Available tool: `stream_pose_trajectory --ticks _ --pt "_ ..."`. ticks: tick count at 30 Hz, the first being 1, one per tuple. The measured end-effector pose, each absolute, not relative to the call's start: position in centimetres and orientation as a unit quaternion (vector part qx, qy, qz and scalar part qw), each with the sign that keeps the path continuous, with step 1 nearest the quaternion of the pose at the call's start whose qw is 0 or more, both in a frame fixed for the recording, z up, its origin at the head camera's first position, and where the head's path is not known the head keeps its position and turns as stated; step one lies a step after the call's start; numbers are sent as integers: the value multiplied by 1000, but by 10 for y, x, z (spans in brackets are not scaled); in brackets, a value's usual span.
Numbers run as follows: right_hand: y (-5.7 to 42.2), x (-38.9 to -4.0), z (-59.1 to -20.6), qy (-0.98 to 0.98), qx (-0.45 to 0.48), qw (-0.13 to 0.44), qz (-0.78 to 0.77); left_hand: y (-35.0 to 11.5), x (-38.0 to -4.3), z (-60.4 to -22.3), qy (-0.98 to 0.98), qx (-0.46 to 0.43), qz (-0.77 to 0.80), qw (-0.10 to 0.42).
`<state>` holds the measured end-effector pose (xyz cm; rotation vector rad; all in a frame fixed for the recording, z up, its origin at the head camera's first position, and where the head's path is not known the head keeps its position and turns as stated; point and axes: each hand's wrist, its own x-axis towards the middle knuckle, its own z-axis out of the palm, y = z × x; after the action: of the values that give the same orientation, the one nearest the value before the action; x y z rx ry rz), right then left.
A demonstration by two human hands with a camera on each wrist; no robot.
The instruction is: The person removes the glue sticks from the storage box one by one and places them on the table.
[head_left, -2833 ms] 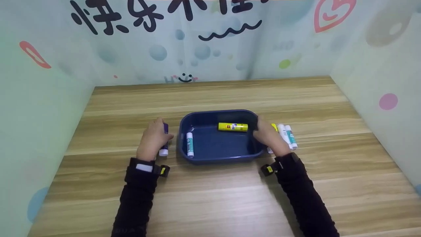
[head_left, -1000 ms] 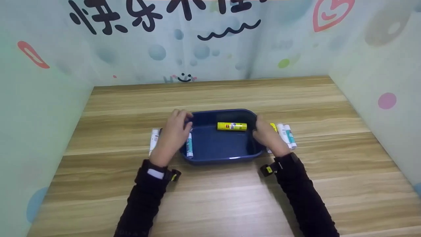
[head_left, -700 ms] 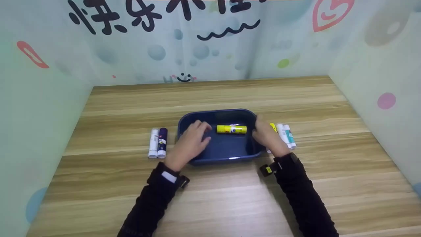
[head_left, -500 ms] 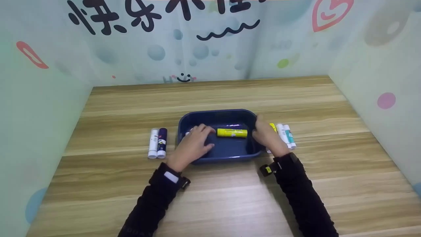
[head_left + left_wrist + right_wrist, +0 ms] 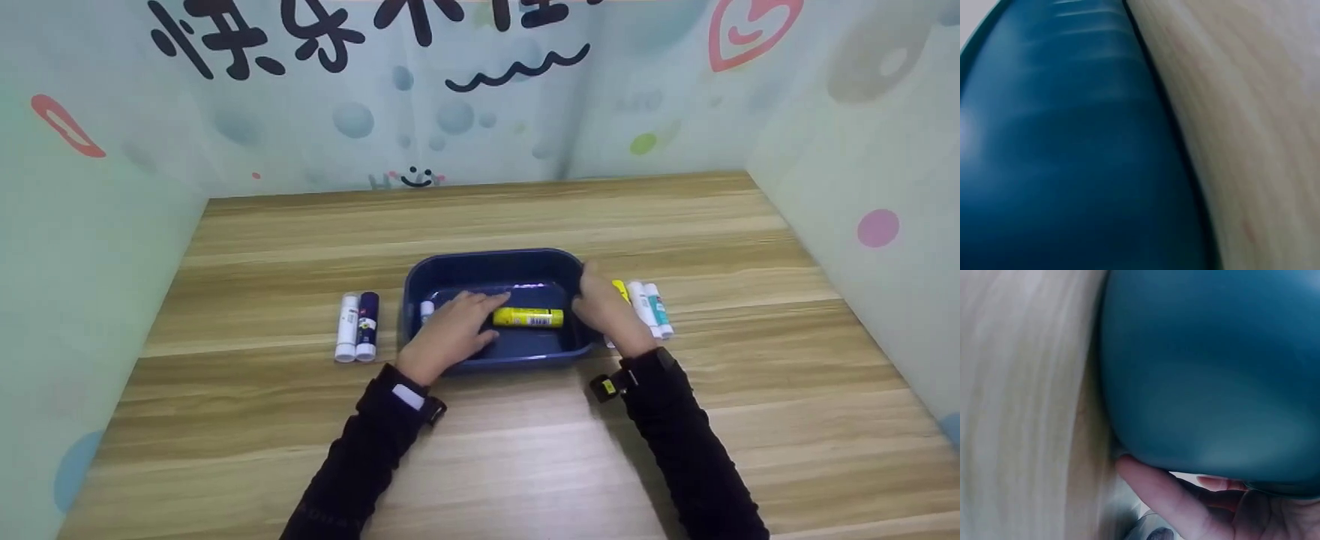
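A navy blue plastic basin [image 5: 491, 262] sits on the table, its outer wall filling much of both wrist views. Inside lies a yellow glue stick [image 5: 529, 317] on its side. My left hand [image 5: 452, 330] reaches over the near rim, fingers loosely extended, fingertips at the yellow stick's left end. Partly hidden behind that hand is a white and teal glue stick [image 5: 427, 310]. My right hand [image 5: 606, 306] grips the basin's right end; in the right wrist view its thumb [image 5: 1154, 486] lies along the outer wall.
Left of the basin, a white glue stick [image 5: 347, 328] and a dark purple one [image 5: 367, 326] lie side by side. On the right are a yellow stick [image 5: 621, 289], a white one [image 5: 641, 304] and a teal-labelled one [image 5: 657, 306], partly behind my right hand. Printed curtains [image 5: 480, 150] enclose the table.
My left hand has left the purple glue stick outside and moved right into the basin. The yellow glue stick has rolled toward the near side. My right hand has stayed at the basin's end.
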<state>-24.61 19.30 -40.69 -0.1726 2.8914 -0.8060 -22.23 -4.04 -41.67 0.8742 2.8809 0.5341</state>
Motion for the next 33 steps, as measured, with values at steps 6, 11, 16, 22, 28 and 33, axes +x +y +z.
stream_pose_trajectory --ticks 6,11,16,22,28,33 --pt "192 -246 -407 961 -60 58 -265 -38 -225 -419 949 283 139 20" --pt "192 -246 -408 963 -58 53 -259 -38 -225 -421 952 274 136 -7" --pt "193 -248 -409 962 -52 59 -260 -38 -224 -420 957 259 133 -4" --pt "194 -248 -409 961 -45 67 -263 -37 -224 -420 957 263 127 0" --pt "193 -248 -408 961 -46 69 -263 -38 -226 -417 949 265 169 -5" --pt "193 -248 -409 962 -47 64 -260 -39 -227 -412 936 251 246 -30"
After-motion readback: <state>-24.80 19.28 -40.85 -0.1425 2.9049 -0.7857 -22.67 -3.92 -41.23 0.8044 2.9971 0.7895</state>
